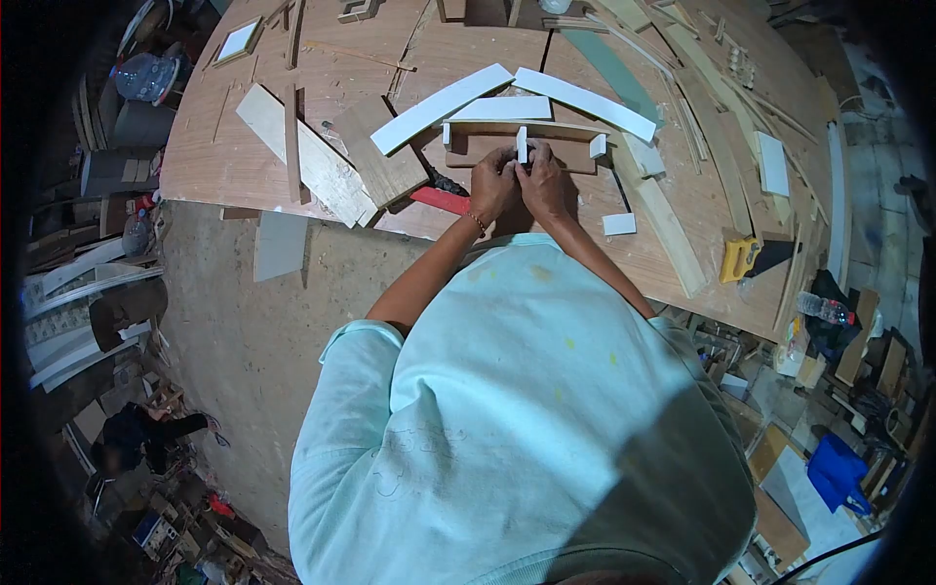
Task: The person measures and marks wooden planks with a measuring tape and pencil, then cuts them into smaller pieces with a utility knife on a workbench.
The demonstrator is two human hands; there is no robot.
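Observation:
My left hand (492, 187), with a bracelet at the wrist, and my right hand (543, 185) come together at the near side of a low wooden frame (565, 132). Fingers of both pinch the lower end of a small white-faced block (523, 142) standing at the frame's middle. Similar white-faced blocks stand at its left end (447, 136) and right end (598, 146). Beyond lie a left white strip (444, 107), a right white strip (590, 103) and a shorter white piece (502, 108). Beside my left hand is a red bar-like piece (441, 200).
Boards (385, 156) and a pale plank (283, 141) lie left on the worktable (361, 68). To the right are a long plank (663, 229), a small white piece (619, 224) and a yellow-handled saw (741, 257). At lower left, a person (146, 434) is near piled scraps.

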